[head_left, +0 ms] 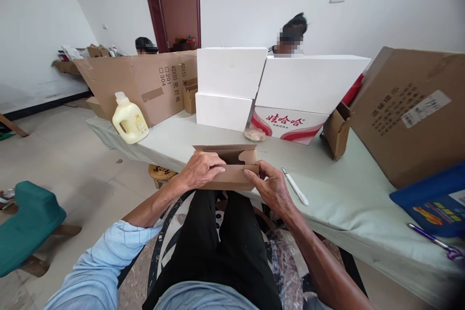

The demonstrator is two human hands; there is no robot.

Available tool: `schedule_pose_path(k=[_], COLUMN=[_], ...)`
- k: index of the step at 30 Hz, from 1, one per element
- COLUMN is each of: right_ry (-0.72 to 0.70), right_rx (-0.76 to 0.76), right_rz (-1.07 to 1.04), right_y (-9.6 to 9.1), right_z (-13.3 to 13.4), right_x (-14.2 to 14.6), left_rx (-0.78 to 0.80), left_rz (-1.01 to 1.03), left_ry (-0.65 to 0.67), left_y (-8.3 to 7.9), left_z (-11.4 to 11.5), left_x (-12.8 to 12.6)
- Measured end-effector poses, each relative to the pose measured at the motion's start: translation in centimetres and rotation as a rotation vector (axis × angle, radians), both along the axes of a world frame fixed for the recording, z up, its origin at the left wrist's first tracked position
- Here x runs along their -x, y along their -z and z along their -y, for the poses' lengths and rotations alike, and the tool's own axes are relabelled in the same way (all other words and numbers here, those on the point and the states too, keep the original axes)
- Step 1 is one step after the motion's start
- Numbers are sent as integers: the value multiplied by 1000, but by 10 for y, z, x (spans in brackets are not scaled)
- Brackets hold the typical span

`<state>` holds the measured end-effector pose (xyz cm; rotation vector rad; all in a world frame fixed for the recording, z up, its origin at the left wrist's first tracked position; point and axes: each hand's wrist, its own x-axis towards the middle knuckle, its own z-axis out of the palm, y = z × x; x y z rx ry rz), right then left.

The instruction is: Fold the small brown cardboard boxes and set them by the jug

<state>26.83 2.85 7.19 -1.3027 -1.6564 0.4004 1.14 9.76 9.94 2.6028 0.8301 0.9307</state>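
Observation:
A small brown cardboard box (232, 174) with its top flaps raised is at the table's near edge, above my lap. My left hand (201, 167) grips its left end, thumb along the front wall. At the other end my right hand (271, 184) pinches the front right corner, with the thumb on the outside. A side flap stands up near the right fingers, and the inside is dark. Just right of my right hand lies a white utility knife (295, 186). Beyond the box sits a small clear-wrapped bundle (255, 134).
White boxes (232, 72) are stacked across the table (170, 135). A yellow detergent bottle (130, 118) stands left, before a large carton (145, 87). At right are another large carton (410, 106), a blue package (432, 198) and a purple pen (432, 237). Two people sit behind the boxes.

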Motion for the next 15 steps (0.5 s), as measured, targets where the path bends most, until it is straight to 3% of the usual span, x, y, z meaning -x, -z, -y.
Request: schedule_pose_path(k=[9, 15], right_ry=[17, 27], right_rx=[65, 83], right_rz=[-6, -35], right_y=[-7, -11], right_z=[-3, -1], right_x=[3, 6], left_rx=[33, -162], left_rz=[266, 333], left_ry=[-23, -54], left_y=[7, 13], left_z=[0, 5], left_x=[-7, -12])
